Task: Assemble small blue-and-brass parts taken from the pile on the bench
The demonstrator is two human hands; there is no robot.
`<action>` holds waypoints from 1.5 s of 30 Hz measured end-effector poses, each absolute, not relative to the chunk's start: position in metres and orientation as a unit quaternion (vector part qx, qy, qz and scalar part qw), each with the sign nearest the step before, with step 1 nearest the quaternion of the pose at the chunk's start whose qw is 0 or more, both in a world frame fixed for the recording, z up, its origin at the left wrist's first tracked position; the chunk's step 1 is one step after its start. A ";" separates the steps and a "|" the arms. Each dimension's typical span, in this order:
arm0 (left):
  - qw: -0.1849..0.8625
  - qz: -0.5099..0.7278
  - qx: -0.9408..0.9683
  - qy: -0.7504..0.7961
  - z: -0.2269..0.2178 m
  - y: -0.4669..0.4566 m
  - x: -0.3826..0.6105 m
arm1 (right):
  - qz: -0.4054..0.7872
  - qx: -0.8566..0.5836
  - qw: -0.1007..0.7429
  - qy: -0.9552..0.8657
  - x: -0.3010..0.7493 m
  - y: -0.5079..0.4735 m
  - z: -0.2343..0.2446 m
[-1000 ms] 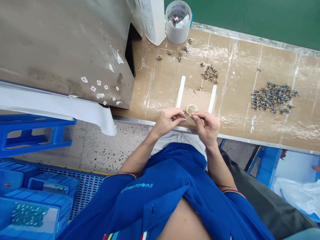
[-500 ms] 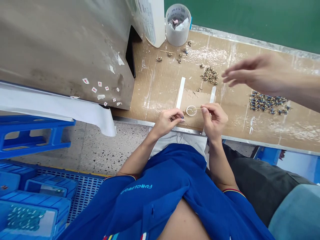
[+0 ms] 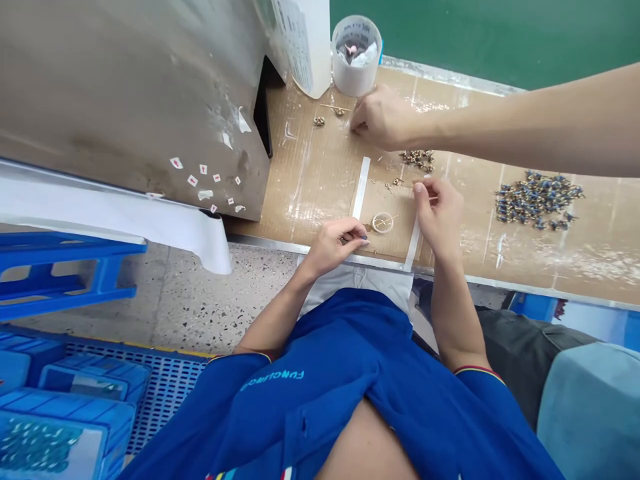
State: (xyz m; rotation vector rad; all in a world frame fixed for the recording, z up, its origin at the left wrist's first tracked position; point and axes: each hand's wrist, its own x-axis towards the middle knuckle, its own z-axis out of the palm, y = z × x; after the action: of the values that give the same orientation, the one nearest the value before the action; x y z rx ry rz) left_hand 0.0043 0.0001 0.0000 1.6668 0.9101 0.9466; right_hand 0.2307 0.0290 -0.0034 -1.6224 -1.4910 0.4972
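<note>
My left hand (image 3: pixel 336 244) is closed near the bench's front edge, its fingertips pinching a small dark-blue part (image 3: pixel 364 238) that they mostly hide. Just right of it sits a small round clear dish (image 3: pixel 383 223), with a thin stick (image 3: pixel 394 217) lying across its rim. My right hand (image 3: pixel 440 217) is over the right tape strip, thumb and fingers pressed together; what they hold, if anything, I cannot make out. Beyond it lies a pile of small brass parts (image 3: pixel 419 160), partly covered by a co-worker's arm. A few loose brass bits (image 3: pixel 397 181) lie nearer the dish.
A co-worker's hand (image 3: pixel 383 120) reaches across the bench from the right, beside a tape roll (image 3: pixel 356 77) holding scraps. Blue-and-brass parts (image 3: pixel 537 200) form a heap at right. A metal cabinet (image 3: pixel 200 100) bounds the left side; a blue stool (image 3: pixel 70 273) stands below it.
My right hand has moved right and away from the dish, leaving the stick it held there. The co-worker's hand has swept left toward the tape roll. My left hand stays put.
</note>
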 end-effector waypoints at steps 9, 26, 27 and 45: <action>0.477 0.386 0.689 0.385 0.003 0.001 0.004 | 0.127 -0.651 0.334 -0.670 0.218 0.065 -0.023; 0.452 0.380 0.729 0.348 0.002 0.000 0.002 | 0.237 -0.613 0.330 -0.677 0.228 0.067 0.005; 0.451 0.379 0.732 0.343 0.003 0.000 0.002 | 0.246 -0.608 0.353 -0.667 0.232 0.060 0.008; 0.415 0.348 0.782 0.309 0.008 -0.004 0.013 | 0.460 -0.562 0.498 -0.474 0.196 -0.061 0.006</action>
State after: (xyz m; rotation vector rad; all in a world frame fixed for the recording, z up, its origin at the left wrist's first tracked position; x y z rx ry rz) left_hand 0.0132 -0.0040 0.0079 1.9646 0.7756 0.8743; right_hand 0.1959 -0.0610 0.0060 -1.3593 -1.1480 1.1147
